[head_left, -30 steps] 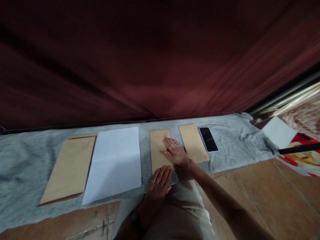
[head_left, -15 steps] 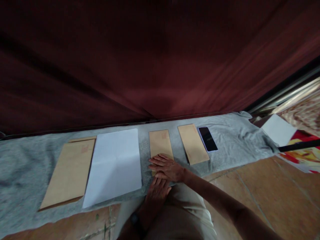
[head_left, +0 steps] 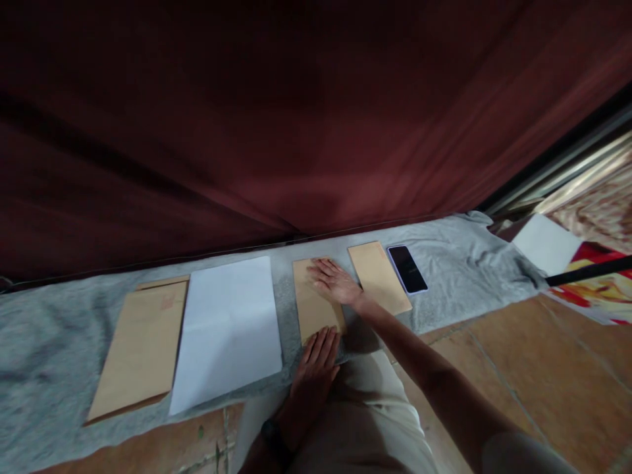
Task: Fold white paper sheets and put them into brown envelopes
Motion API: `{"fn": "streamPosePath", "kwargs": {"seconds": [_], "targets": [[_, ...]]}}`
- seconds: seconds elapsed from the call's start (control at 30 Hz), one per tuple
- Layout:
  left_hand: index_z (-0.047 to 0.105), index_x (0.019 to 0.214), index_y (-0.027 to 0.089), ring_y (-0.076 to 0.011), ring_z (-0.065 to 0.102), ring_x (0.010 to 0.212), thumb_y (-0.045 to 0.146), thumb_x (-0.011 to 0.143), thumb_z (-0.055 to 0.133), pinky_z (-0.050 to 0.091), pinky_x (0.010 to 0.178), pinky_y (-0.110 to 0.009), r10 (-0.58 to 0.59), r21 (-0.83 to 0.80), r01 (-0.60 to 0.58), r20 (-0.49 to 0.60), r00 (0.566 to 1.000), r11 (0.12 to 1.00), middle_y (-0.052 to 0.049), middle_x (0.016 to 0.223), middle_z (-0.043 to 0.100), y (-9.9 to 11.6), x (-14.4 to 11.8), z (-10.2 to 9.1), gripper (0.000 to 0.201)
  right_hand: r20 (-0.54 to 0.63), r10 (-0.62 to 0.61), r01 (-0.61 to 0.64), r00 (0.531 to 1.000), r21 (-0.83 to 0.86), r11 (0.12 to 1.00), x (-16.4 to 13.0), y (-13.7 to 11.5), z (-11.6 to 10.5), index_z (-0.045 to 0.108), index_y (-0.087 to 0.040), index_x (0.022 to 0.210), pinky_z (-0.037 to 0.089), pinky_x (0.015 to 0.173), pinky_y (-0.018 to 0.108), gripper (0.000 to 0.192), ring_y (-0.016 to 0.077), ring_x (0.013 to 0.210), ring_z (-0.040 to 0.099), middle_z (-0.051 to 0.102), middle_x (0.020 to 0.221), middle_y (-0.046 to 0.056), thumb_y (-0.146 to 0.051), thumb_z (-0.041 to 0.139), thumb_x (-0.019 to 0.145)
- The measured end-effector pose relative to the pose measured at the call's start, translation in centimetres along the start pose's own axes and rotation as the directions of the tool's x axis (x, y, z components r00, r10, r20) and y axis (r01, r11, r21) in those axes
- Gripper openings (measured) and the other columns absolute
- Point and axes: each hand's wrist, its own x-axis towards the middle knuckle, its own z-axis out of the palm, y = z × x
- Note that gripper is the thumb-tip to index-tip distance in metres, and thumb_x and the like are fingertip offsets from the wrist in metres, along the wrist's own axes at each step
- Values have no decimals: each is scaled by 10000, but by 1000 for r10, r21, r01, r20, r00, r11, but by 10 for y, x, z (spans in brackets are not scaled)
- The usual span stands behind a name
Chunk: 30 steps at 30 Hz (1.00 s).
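Note:
A brown paper envelope [head_left: 313,308] lies flat on the grey cloth in front of me. My right hand [head_left: 336,282] rests palm down on its upper part, fingers stretched towards the left and covering the far right corner area. At the near end of the same envelope, my left hand [head_left: 318,361] lies flat with its fingertips on the paper, a dark watch on the wrist. Just right of my right hand is a second brown envelope [head_left: 380,276]. To the left lies a stack of white paper [head_left: 230,329], lightly creased across.
Further left are larger brown envelopes [head_left: 141,352], overlapping. A phone [head_left: 407,270] lies beyond the right envelope. The grey cloth [head_left: 457,263] covers a narrow surface against a dark red curtain [head_left: 316,131]. Tiled floor [head_left: 553,368] and a colourful printed sheet [head_left: 597,286] are at right.
My right hand has slid away from me along the envelope, from beside my left hand to the upper part. My left hand has stayed at the near end.

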Motion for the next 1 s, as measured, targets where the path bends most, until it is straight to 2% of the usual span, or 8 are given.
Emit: {"fn": "streamPosePath", "kwargs": {"seconds": [0.07, 0.13, 0.27, 0.37, 0.47, 0.57, 0.77, 1.0], "targets": [[323, 1587, 162, -261, 363, 1507, 273, 980, 521, 353, 1229, -446, 18, -25, -18, 1, 1000, 1000, -97, 1622, 408, -1, 1, -1, 648, -50, 112, -110, 993, 31, 993, -6, 0, -1, 488, -226, 1508, 295, 1253, 467, 485, 217, 1433, 460, 518, 1541, 85, -253, 496, 1024], [338, 1576, 153, -262, 364, 1506, 238, 976, 507, 350, 1230, -451, 22, -63, -22, -1, 1000, 998, -108, 1613, 422, -2, 3, -4, 628, -101, 245, -237, 964, 82, 968, -23, -5, -1, 489, -182, 1505, 349, 1220, 452, 497, 237, 1385, 505, 564, 1485, 120, -206, 470, 1009], [292, 1592, 167, -259, 338, 1519, 118, 939, 458, 360, 1223, -467, -23, -147, 24, 11, 1000, 989, -132, 1635, 377, 0, 4, -12, 676, -174, 501, -475, 848, 174, 863, -85, -25, 4, 608, -167, 1377, 497, 1061, 446, 417, 283, 1178, 630, 683, 1254, 157, -246, 441, 1003], [236, 1614, 179, -271, 299, 1536, 69, 906, 446, 358, 1225, -485, -33, -191, 39, 31, 999, 981, -140, 1646, 351, 3, 5, -17, 747, -132, 574, -539, 808, 228, 811, -132, -44, 8, 698, -201, 1180, 568, 848, 362, 335, 233, 881, 688, 722, 994, 102, -255, 420, 1002], [204, 1622, 174, -281, 302, 1534, 62, 905, 448, 347, 1231, -506, -34, -197, 41, 37, 999, 980, -146, 1637, 363, 5, 5, -19, 766, -94, 598, -569, 796, 221, 792, -157, -63, 8, 699, -211, 1080, 561, 758, 321, 255, 216, 785, 685, 721, 913, 81, -241, 465, 982], [207, 1622, 166, -292, 325, 1524, 82, 926, 445, 351, 1228, -517, -29, -183, 32, 16, 999, 983, -158, 1622, 386, 6, 5, -17, 740, -75, 625, -605, 777, 185, 774, -155, -74, 6, 686, -216, 1034, 558, 772, 314, 178, 221, 811, 699, 730, 929, 85, -247, 521, 974], [252, 1603, 160, -300, 349, 1510, 117, 942, 438, 378, 1209, -508, -26, -177, 27, 8, 1000, 984, -159, 1586, 431, 5, 5, -14, 688, -3, 687, -680, 727, 130, 721, -129, -79, 0, 674, -217, 967, 559, 808, 305, 74, 234, 896, 723, 749, 946, 91, -272, 645, 929], [171, 1624, 183, -317, 349, 1506, 114, 940, 460, 388, 1196, -531, -24, -218, 11, -59, 998, 976, -183, 1583, 416, 1, 5, -8, 746, 14, 729, -700, 685, 290, 652, -123, -76, 1, 690, -203, 953, 561, 787, 280, 70, 216, 887, 743, 773, 911, 65, -210, 662, 889]]}}
